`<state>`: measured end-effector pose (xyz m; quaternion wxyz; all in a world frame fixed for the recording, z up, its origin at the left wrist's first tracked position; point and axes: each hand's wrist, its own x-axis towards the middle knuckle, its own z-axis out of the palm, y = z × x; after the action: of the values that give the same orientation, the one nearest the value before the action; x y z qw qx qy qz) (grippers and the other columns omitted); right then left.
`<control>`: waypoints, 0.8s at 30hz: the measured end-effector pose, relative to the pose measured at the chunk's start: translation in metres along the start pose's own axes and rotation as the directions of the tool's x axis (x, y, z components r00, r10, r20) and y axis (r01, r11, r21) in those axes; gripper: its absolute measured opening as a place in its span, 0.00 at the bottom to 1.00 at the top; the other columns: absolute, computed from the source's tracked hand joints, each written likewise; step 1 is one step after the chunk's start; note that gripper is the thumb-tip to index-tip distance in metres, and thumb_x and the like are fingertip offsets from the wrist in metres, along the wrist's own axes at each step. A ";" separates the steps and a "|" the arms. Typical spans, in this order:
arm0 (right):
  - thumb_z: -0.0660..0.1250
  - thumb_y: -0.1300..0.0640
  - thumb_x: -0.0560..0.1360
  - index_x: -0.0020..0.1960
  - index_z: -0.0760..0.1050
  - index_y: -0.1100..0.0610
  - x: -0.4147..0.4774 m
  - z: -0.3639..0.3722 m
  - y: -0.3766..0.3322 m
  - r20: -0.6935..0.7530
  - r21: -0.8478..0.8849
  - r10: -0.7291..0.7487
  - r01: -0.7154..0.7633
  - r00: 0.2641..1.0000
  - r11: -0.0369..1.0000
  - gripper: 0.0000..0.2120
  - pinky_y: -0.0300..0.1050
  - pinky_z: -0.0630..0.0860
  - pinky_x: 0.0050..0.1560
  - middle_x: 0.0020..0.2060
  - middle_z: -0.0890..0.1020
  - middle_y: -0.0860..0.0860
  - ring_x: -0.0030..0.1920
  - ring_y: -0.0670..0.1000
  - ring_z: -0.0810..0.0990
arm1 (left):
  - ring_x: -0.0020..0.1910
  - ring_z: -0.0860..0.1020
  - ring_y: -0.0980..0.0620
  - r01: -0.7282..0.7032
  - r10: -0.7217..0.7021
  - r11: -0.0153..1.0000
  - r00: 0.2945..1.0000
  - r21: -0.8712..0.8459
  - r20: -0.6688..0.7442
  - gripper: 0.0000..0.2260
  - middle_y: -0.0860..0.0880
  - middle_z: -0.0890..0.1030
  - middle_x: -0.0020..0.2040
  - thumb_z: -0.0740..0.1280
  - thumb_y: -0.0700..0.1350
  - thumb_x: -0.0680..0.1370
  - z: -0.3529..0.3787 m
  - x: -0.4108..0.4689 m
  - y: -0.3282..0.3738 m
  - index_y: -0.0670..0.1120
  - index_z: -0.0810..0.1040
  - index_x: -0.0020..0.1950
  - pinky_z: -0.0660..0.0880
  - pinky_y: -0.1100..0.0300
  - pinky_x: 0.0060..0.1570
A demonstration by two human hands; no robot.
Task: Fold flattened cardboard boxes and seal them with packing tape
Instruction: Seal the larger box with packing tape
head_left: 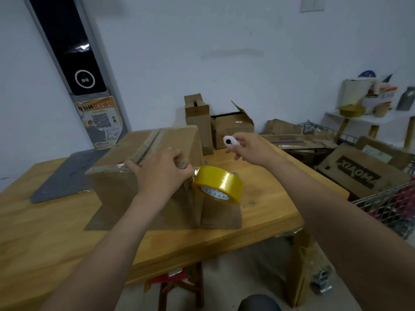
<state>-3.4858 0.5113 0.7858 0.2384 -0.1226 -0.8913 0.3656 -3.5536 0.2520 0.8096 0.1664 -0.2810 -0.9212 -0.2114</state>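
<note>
The yellow tape roll (217, 186) hangs just below the middle of the frame, at the near right corner of the cardboard box (125, 194), its core facing down toward the viewer; a short clear stretch of tape (195, 171) ties it to the box's top edge; I cannot tell whether the roll also leans on the box's side. I judge that the coming move turns on this stretch; it lies between the two hands, touching the left one and down-left of the right one.

The left hand (160, 169) is clamped on the box's near top edge, fingers curled over it, seemingly pinning the tape down where the seam ends. The box stands on the wooden worktop (265, 198) with its lower flaps splayed flat; its taped seam (146, 145) runs lengthwise from the left hand toward the upper left of the frame.

Farther off, right of centre, the right hand (251, 149) is raised clear of box and roll; it pinches a small white cutter (231, 140), or so the oval tool with its black dot appears. As the free hand, it would come down-left to sever the stretch; the tape is thin and taut, so the roll would likely drop once cut.
</note>
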 end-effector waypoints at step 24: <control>0.56 0.45 0.85 0.53 0.72 0.58 0.116 0.066 -0.075 0.212 -0.243 -0.087 0.138 0.973 0.960 0.16 0.47 0.66 0.40 0.48 0.79 0.54 0.47 0.55 0.77 | 0.82 0.55 0.48 -0.020 0.033 0.995 0.991 -0.101 0.133 0.26 0.64 0.67 0.77 0.70 0.64 0.75 -0.009 -0.012 -0.010 0.63 0.73 0.73 0.54 0.13 0.60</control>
<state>-3.6227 0.4647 0.8373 0.1506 -0.0640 -0.9560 0.2434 -3.5482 0.2345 0.8090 0.0926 -0.3148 -0.9148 -0.2356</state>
